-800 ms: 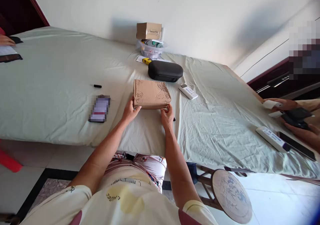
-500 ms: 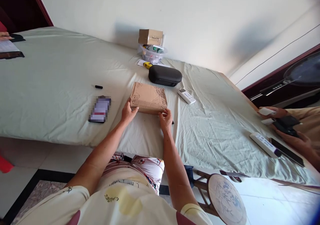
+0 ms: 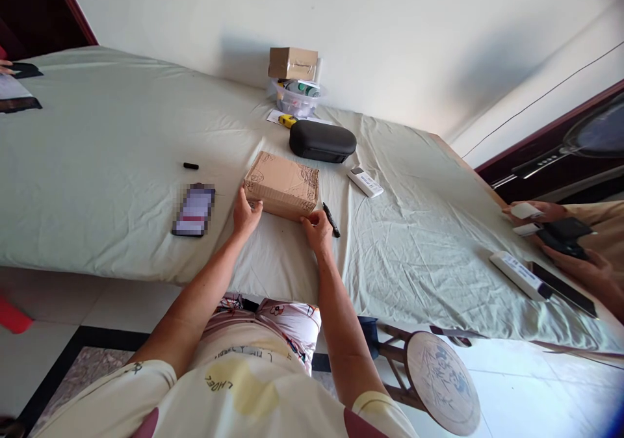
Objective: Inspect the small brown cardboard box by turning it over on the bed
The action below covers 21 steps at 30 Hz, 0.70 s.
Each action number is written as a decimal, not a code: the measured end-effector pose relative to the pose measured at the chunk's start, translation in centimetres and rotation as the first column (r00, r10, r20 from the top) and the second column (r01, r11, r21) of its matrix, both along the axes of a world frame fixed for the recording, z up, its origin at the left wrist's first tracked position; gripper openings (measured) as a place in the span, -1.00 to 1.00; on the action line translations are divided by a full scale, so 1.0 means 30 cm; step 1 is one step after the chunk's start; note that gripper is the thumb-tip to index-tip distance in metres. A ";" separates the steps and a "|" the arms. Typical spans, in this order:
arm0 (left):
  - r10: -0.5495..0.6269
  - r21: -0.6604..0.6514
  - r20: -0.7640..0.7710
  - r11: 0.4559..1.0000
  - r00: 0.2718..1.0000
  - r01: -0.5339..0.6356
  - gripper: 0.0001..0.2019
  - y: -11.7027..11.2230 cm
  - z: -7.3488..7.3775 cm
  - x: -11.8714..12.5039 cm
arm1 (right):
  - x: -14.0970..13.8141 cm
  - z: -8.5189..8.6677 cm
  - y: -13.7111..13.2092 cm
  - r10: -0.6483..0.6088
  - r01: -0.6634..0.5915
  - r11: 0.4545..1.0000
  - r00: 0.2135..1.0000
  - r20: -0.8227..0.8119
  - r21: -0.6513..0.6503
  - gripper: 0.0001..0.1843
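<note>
A flat brown cardboard parcel [image 3: 283, 184] wrapped in clear tape lies on the pale green sheet [image 3: 112, 145] in front of me. My left hand [image 3: 246, 213] grips its near left corner. My right hand [image 3: 317, 227] holds its near right corner. The parcel sits skewed, its right end closer to me. A black marker [image 3: 331, 219] lies on the sheet just right of my right hand.
A phone [image 3: 194, 210] lies left of the parcel, a small black cap [image 3: 190, 166] beyond it. Behind are a black case [image 3: 322, 140], a white remote [image 3: 365, 182], a plastic tub [image 3: 295, 97] under a small box [image 3: 292, 63]. Another person's hands [image 3: 560, 243] hold devices at right. A stool [image 3: 441, 381] stands below.
Both hands have turned the parcel clockwise and slid it a little left. The black marker, hidden behind my right hand before, now shows.
</note>
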<state>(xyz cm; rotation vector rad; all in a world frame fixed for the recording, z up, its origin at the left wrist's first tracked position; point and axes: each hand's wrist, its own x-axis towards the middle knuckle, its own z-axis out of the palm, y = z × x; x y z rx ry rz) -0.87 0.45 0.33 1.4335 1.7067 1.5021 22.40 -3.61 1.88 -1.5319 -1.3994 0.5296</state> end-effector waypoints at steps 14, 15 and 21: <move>-0.028 0.107 0.082 0.994 0.996 0.019 -0.07 -0.007 0.010 -0.015 | -0.081 0.069 -0.069 0.216 -0.215 0.976 0.976 -0.038 0.032 -0.59; -0.028 0.106 0.108 0.994 0.994 0.016 -0.07 -0.007 0.009 -0.016 | -0.086 0.072 -0.074 0.217 -0.214 0.976 0.974 -0.060 0.045 -0.57; -0.018 0.143 0.080 0.990 0.997 0.006 -0.01 -0.016 -0.001 0.006 | -0.097 0.050 -0.075 0.192 -0.164 0.976 0.960 -0.204 0.144 -0.42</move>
